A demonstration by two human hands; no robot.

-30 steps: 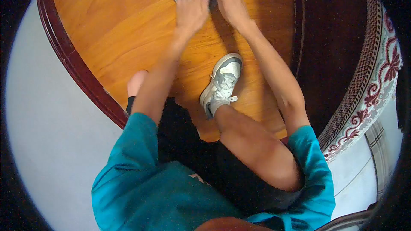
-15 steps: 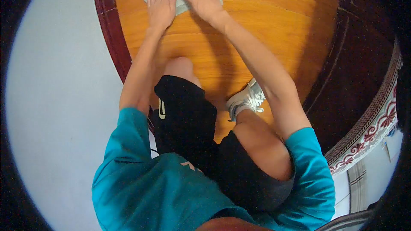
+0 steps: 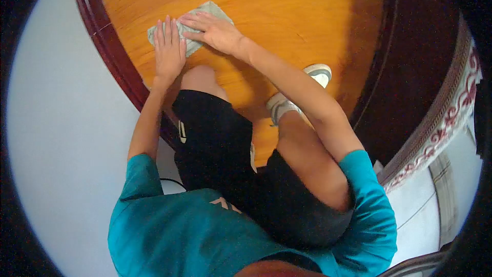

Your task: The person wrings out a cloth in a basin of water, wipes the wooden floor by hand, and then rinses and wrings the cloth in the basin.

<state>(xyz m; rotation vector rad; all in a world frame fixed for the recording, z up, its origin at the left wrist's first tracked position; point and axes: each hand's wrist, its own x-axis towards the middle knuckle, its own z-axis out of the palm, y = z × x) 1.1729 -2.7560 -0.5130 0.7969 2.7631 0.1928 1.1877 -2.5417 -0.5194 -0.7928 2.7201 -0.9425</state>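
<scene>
A pale grey-green cloth (image 3: 211, 10) lies on the orange-brown wooden surface (image 3: 287, 15) at the upper left. My left hand (image 3: 169, 51) rests on the cloth's left part, palm down with fingers stretched out. Over the middle and right of the cloth lies my right hand (image 3: 215, 32), flat, its fingers slightly spread and pointing left. The two hands are close together at the fingertips. Parts of the cloth are hidden under both palms.
A dark red wooden edge (image 3: 110, 46) borders the surface on the left, beside a pale wall. My knees and grey-white shoes (image 3: 320, 74) are on the wood. To the right are a dark panel (image 3: 415, 56) and a patterned cloth border (image 3: 451, 115).
Both hands and the cloth have moved down and left in view, nearer my knee. More of a second shoe shows, and the whole view has shifted a little.
</scene>
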